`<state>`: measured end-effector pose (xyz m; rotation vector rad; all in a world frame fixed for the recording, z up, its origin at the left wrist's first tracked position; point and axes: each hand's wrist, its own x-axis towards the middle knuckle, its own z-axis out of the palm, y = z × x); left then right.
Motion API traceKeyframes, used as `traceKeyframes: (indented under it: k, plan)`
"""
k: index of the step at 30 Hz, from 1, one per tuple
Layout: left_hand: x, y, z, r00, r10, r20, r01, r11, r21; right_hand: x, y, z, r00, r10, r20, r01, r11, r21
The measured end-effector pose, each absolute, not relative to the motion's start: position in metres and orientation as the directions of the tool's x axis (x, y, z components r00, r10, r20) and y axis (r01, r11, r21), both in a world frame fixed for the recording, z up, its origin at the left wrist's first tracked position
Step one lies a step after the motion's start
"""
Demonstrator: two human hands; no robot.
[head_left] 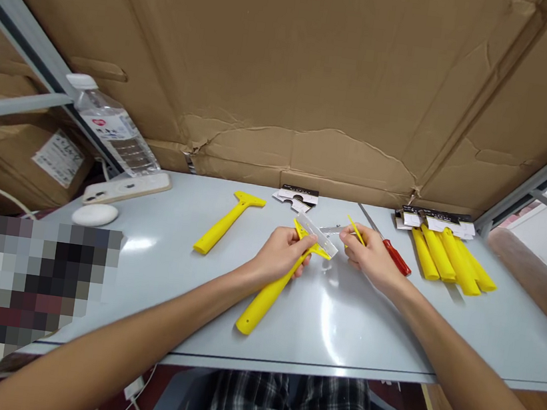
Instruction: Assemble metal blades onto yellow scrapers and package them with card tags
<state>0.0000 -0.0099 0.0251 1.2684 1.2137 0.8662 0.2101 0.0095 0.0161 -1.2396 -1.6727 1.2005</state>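
Note:
My left hand [283, 255] is closed around the head of a yellow scraper [265, 300], its handle slanting down toward the table's front edge. Across that head lies a flat metal blade [318, 235], pressed under my left thumb. My right hand [367, 252], just to the right, pinches a thin yellow strip [356, 230]; the fingertips are close to the blade but apart from it. A red-handled screwdriver [396, 257] lies behind my right hand, its shaft pointing away. Small metal pieces [331, 229] show between the hands, partly hidden.
Another yellow scraper handle [223, 225] lies to the left. Several yellow scrapers with cards [458, 259] are grouped at right, and loose cards [297, 198] lie at the back. A phone [127, 187], white oval case [95, 214] and water bottle [115, 127] sit at left. Cardboard [311, 69] walls the back.

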Motion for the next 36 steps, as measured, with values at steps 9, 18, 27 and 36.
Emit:
traceKeyframes:
  k: [9, 18, 27, 36]
  plan:
    - [0.0028, -0.018, 0.0254, 0.246, 0.952, -0.181, 0.18, 0.139, 0.974, 0.2107, 0.0086, 0.011, -0.417, 0.906, -0.065, 0.352, 0.095, -0.931]
    - [0.0041, -0.0194, 0.0194, 0.285, 0.949, -0.134, 0.214, 0.074, 0.974, 0.206, 0.0029, 0.0191, -0.445, 0.895, 0.005, 0.509, 0.257, -0.822]
    - [0.0021, -0.0169, 0.0212, 0.27, 0.953, -0.137, 0.231, 0.074, 0.97, 0.2029, 0.0033, 0.0139, -0.461, 0.887, -0.018, 0.517, 0.252, -0.818]
    - [0.0038, -0.0145, 0.0206, 0.25, 0.942, -0.224, 0.204, 0.175, 0.963, 0.2031, 0.0021, 0.0124, -0.512, 0.858, -0.044, 0.519, 0.268, -0.811]
